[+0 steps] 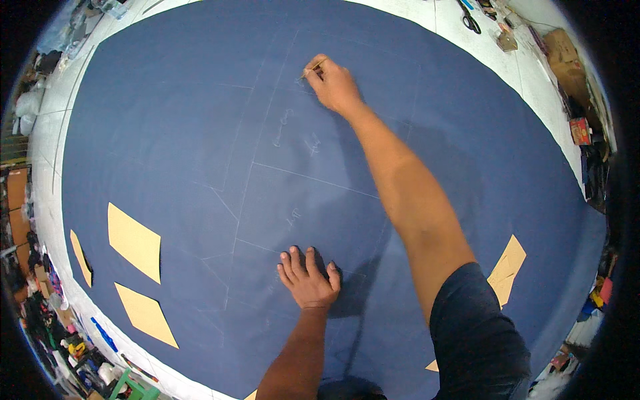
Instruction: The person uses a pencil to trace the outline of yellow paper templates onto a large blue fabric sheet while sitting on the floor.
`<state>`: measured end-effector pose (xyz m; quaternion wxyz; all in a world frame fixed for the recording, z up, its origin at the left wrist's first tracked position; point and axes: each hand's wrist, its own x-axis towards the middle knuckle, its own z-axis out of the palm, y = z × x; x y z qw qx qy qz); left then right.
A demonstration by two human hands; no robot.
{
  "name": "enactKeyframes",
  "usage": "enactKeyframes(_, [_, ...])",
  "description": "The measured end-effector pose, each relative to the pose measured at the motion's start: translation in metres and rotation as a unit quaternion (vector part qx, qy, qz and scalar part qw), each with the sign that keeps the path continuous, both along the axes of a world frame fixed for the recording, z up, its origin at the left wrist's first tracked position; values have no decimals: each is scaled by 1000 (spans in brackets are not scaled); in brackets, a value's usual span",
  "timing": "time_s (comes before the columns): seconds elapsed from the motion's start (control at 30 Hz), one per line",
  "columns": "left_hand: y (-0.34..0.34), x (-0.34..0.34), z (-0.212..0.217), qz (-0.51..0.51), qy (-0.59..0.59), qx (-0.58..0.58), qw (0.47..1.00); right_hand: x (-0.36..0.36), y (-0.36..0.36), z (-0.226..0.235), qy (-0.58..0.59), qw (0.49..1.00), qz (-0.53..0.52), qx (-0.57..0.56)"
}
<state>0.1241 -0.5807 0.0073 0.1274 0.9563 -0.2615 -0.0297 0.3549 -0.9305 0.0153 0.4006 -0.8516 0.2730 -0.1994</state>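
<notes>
The big dark blue cloth point(167, 133) filled the middle of the picture, spread flat over a white table point(527, 67). Many thin chalk lines point(307, 175) already crossed it, making boxes with small marks inside, so a good part of the drawing looked done. The lower right of the cloth had no lines yet.

Near the top middle, the right hand point(335, 85) was closed around a thin stick of chalk point(312, 69), its tip on the cloth. Lower down in the middle, the left hand point(309, 277) lay open and flat, pressing the cloth, holding nothing.

Tan paper shapes point(135, 241) lay at the lower left and right. Scissors point(470, 19) sat at the top right. Boxes and clutter ringed the room.
</notes>
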Motion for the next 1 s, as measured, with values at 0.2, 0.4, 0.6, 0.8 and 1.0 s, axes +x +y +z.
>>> enactKeyframes(0.2, [-1, 0, 0, 1, -5, 0, 1000, 3, -4, 0, -2, 1000, -24, 13])
enactKeyframes(0.4, [0, -3, -2, 0, -7, 1, 1000, 4, -7, -6, -21, 999, -35, 31])
enactKeyframes(0.6, [2, -3, -1, -18, -7, -10, 1000, 6, -9, 1, -17, 998, -49, 42])
enactKeyframes(0.8, [3, -5, -1, -9, 0, 8, 1000, 4, -6, 5, -27, 994, -57, 84])
enactKeyframes(1.0, [0, -3, -1, -2, -2, 3, 1000, 7, -10, 7, -1, 995, -65, 72])
